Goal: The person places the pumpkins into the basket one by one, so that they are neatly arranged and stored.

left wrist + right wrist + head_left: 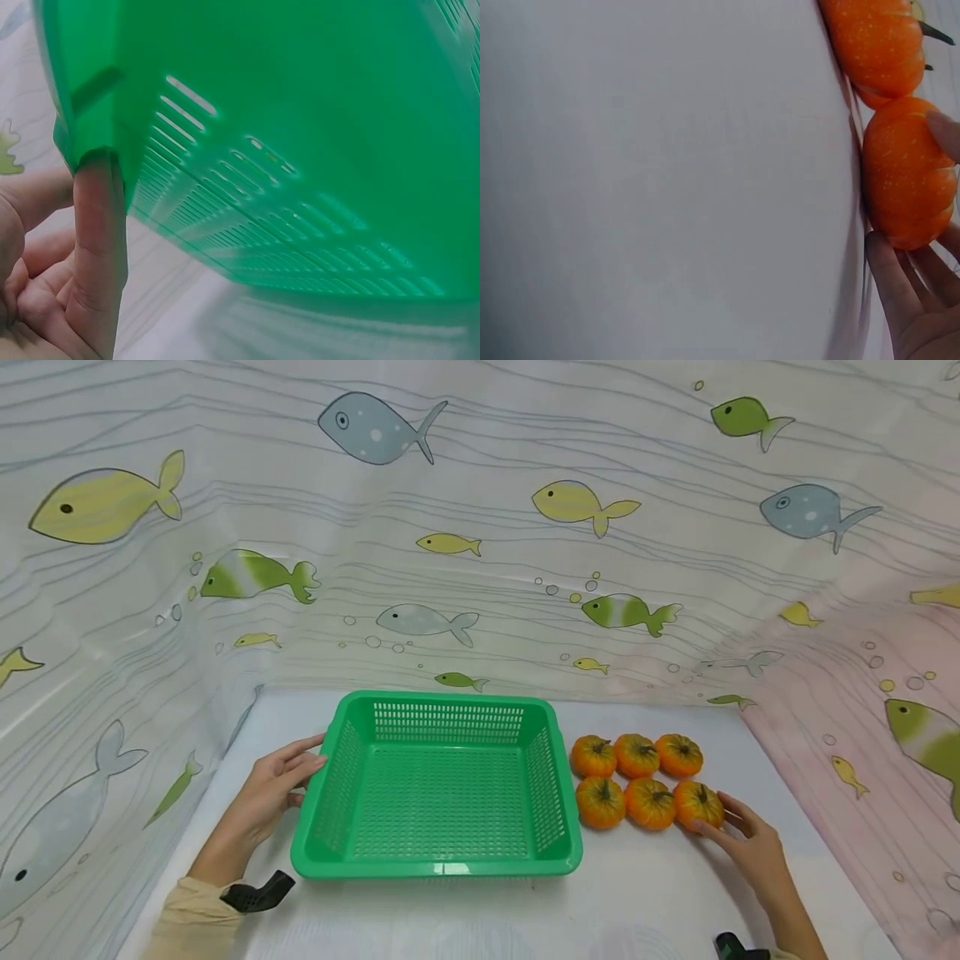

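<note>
A green plastic basket (450, 802) with slotted walls stands on the white table. My left hand (272, 789) holds its left rim; in the left wrist view one finger (100, 247) reaches up under the rim's lip. To the basket's right, several small orange pumpkins sit in two rows, stems up. My right hand (750, 843) grips the front-row pumpkin on the right (697, 806), thumb on the near side and fingers round its right side. The right wrist view shows that pumpkin (907, 176) between thumb and fingers, low against the white surface, beside another pumpkin (877, 45).
The other pumpkins, such as the back-left one (593, 756), stand close together, the left ones near the basket's right wall. A fish-printed curtain (480, 568) surrounds the table (450, 918) at the back and sides.
</note>
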